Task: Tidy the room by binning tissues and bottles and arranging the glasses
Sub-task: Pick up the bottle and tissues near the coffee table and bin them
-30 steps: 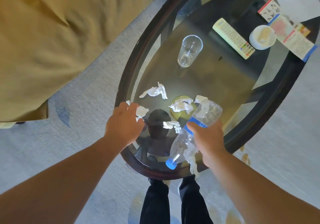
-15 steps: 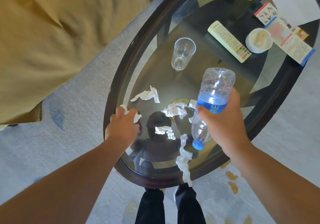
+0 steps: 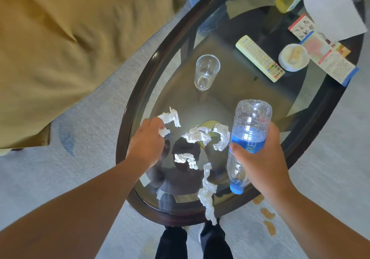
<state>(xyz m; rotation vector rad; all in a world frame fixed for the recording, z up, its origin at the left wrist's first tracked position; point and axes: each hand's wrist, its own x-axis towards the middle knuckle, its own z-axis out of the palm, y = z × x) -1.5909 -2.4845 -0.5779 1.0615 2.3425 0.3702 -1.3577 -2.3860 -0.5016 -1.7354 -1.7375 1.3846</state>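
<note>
Over the glass counter: bottle in the right hand, tissue in the left

Above the near end of the oval glass counter [image 3: 128,122], the right hand [image 3: 260,158] grips a clear plastic bottle [image 3: 250,122] round its blue label, with the cap tilted down toward the person. The left hand [image 3: 146,144] has its fingers curled on a crumpled tissue [image 3: 164,131] by the left rim, and a second tissue [image 3: 170,116] lies just beside it. Loose tissues [image 3: 197,135] lie on the glass between the hands, and a long twisted tissue [image 3: 207,192] hangs over the near rim. An empty glass [image 3: 206,71] stands upright farther back, apart from a remote [image 3: 259,57] and a white dish [image 3: 293,57].
</note>
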